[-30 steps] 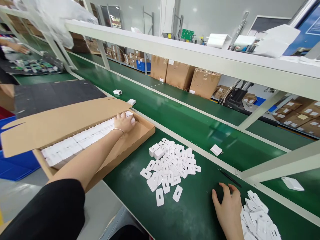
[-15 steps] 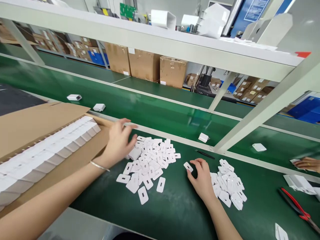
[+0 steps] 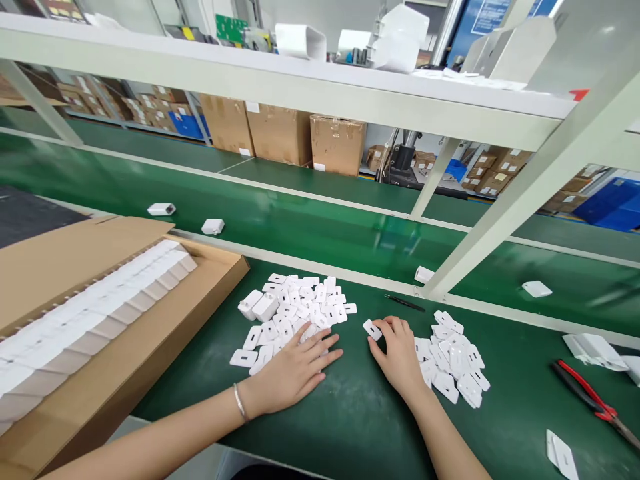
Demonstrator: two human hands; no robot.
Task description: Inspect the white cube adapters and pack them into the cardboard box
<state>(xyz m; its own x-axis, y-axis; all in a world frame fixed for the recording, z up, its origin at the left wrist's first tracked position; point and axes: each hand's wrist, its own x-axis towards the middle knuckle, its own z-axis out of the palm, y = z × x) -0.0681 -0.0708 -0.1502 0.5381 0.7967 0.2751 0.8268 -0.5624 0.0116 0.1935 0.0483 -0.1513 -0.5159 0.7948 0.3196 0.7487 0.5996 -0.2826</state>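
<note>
My left hand (image 3: 295,367) lies flat with its fingers spread over the near edge of a pile of white slotted plastic plates (image 3: 320,303). Beneath the palm, part of that pile is hidden. Between the thumb and forefinger of my right hand (image 3: 397,353) is one white slotted plate (image 3: 372,329), tilted just off the green table. A smaller heap of white plates (image 3: 457,363) lies right beside my right wrist. Two white charger housings (image 3: 265,307) sit at the left rim of the bigger pile.
An open cardboard box (image 3: 210,293) with rows of white pieces stands at left. Black tweezers (image 3: 405,303) lie behind my right hand; red-handled pliers (image 3: 590,393) are at right. Beyond a metal rail, white chargers (image 3: 213,227) rest on the green belt (image 3: 310,227). A shelf post (image 3: 500,207) rises at right.
My left hand has come down from beside the box onto the near part of the pile. My right hand still pinches its plate. Chargers on the belt have shifted right; the co-worker's hand has left view.
</note>
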